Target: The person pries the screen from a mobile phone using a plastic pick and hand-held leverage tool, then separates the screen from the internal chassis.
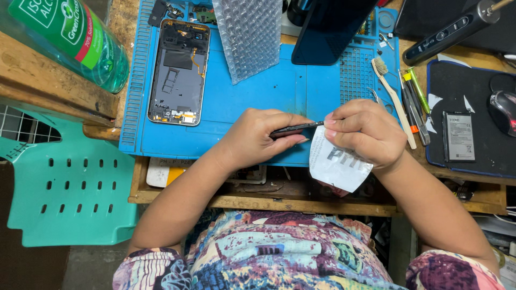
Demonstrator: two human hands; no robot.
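Both hands meeting over the front edge of the blue work mat (258,91), above the open wooden drawer (258,196). Left hand (258,137) closed around a thin dark flat part (296,129), seen edge-on, thumb on top and fingers curled beneath. Right hand (365,134) pinching the part's other end, with a white film sheet (336,164) hanging from under the fingers and curling down over the drawer. Probably a matter of peeling or laying that film: best kept taut and level, pulled slowly along the part's length, fingertips on the edges only so no smudge gets on the face. Opened phone body (178,72) lying back-up on the mat, well apart to the left, bubble wrap (250,35) beside it. Toothbrush (392,96), tweezers and pens (416,104) just right of the hands, a loose battery (459,137) on the dark pad (457,86) further right. Green bottle (70,37) at top left.
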